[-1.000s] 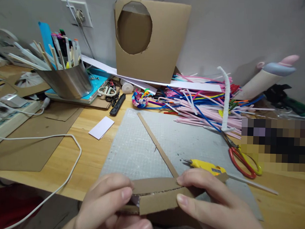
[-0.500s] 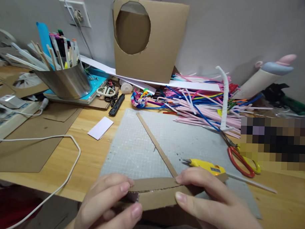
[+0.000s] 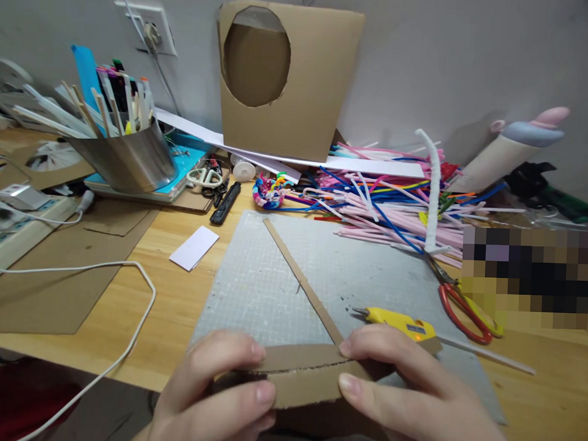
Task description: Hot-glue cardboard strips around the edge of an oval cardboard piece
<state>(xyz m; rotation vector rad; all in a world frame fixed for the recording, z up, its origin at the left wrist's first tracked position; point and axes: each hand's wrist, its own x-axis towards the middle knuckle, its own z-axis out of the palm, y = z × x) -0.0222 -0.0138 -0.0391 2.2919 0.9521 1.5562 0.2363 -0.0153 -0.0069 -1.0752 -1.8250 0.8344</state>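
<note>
Both hands grip a brown cardboard piece [image 3: 305, 387] at the near edge of the table. My left hand [image 3: 215, 388] pinches its left end between thumb and fingers. On the other end, my right hand [image 3: 413, 392] presses with thumb and index finger on either side of a seam with a rough corrugated edge. The underside of the piece lies in shadow. Just beyond my right hand lies a yellow glue gun [image 3: 396, 322] with a small orange light. A narrow cardboard strip [image 3: 299, 278] runs diagonally over the grey cutting mat [image 3: 243, 289] up to the held piece.
Red-and-yellow-handled scissors [image 3: 464, 310] lie at the right. Pipe cleaners [image 3: 386, 204] are heaped behind the mat. A cardboard panel with a round hole [image 3: 313, 73] leans on the wall. At left are a metal cup of sticks [image 3: 127, 157] and a white cable [image 3: 146, 305].
My left thumb and fingers have shifted slightly right and closed further on the left end of the cardboard. My right hand stays nearly in place.
</note>
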